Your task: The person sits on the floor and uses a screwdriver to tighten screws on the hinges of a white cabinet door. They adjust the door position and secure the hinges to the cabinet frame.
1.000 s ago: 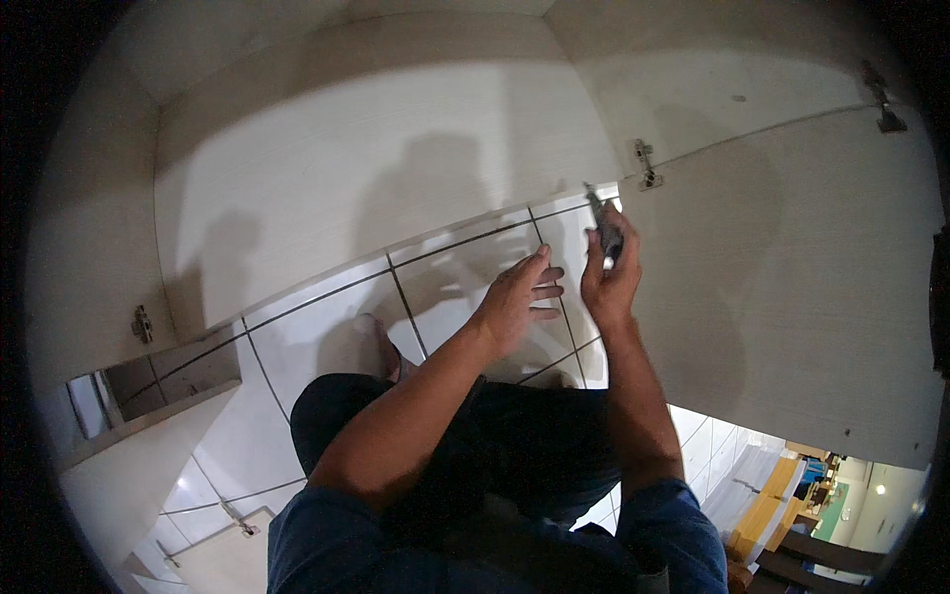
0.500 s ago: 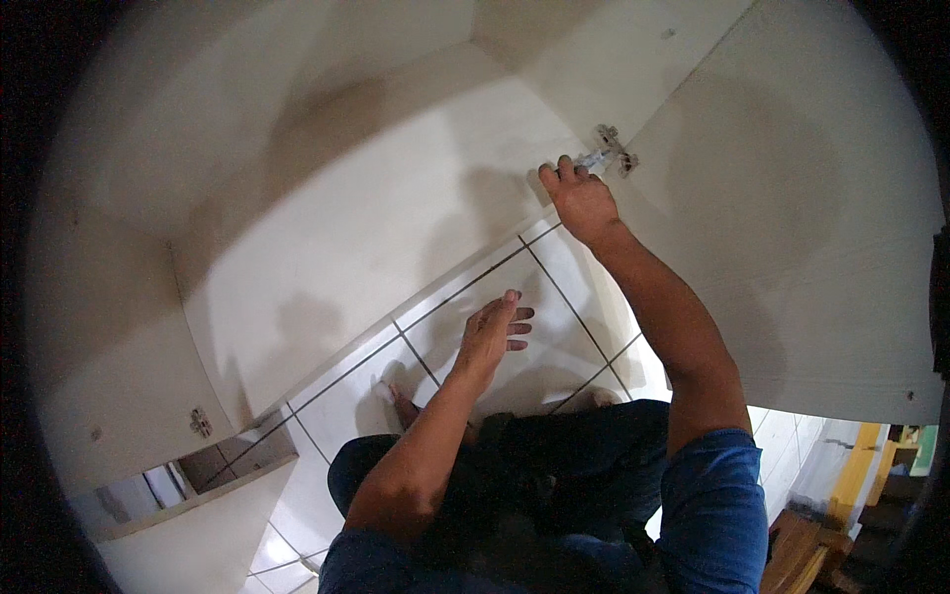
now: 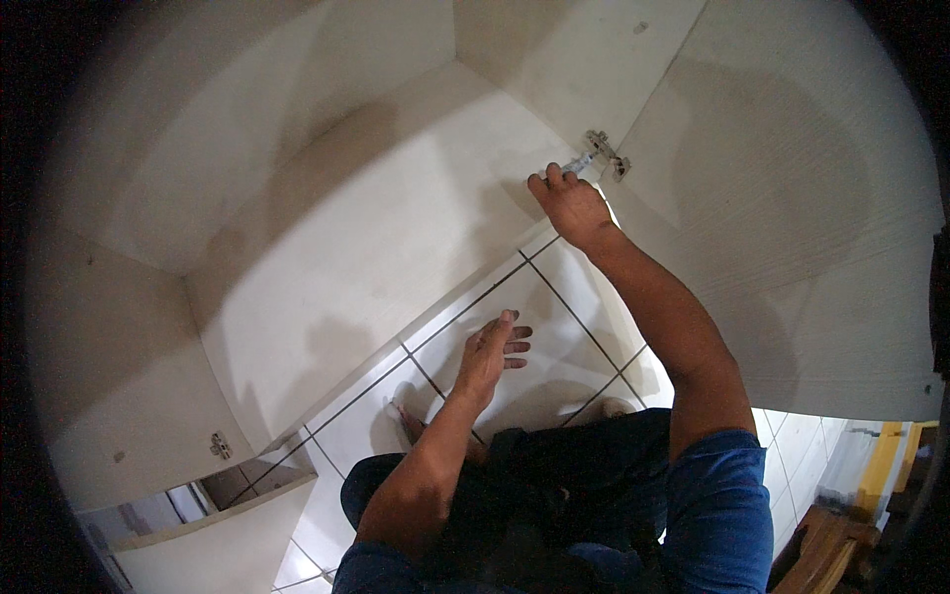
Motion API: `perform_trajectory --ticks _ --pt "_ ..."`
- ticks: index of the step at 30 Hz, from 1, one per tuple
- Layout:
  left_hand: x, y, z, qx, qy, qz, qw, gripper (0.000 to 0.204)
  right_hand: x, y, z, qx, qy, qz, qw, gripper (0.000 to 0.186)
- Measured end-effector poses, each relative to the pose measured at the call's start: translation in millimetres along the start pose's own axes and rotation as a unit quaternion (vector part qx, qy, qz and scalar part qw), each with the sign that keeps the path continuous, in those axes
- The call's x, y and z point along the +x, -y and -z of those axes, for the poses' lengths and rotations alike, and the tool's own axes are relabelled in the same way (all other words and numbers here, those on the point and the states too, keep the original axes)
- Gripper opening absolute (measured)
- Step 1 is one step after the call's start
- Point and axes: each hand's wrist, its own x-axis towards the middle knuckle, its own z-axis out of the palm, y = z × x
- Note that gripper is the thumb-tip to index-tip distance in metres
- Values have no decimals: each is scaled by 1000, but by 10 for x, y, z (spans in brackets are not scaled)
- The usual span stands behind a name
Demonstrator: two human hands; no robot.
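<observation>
My right hand (image 3: pixel 572 201) is closed around a slim, pale bluish tool (image 3: pixel 580 164), too small to tell its kind. Its thin end points at the metal hinge (image 3: pixel 600 144), which joins the cabinet side panel to the open right door (image 3: pixel 782 228). The fingers hide most of the tool. Lower and to the left, my left hand (image 3: pixel 487 356) hovers over the tiled floor with its fingers apart, holding nothing.
The cabinet's white bottom panel (image 3: pixel 366 247) spreads in front of me. Another hinge plate (image 3: pixel 220 445) sits on the left side panel, near an open lower-left door (image 3: pixel 213 540). Grey-lined white tiles (image 3: pixel 524 307) lie below. Wooden pieces (image 3: pixel 826 544) stand at lower right.
The view has shifted slightly. My right hand keeps the tool at the hinge, and my left hand stays open in nearly the same place.
</observation>
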Motion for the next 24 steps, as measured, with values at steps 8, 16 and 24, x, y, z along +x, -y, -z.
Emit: perform_trajectory --ticks 8,16,24 --pt "-12 -5 -5 -4 11 -6 1000 83 115 -33 15 -8 -18 -12 1000 43" --pt "-71 -58 8 10 29 -21 999 86 305 78 74 -71 10 -5 997 48" --pt "-35 -50 67 107 5 -38 993 85 286 86 136 -120 47 52 990 65"
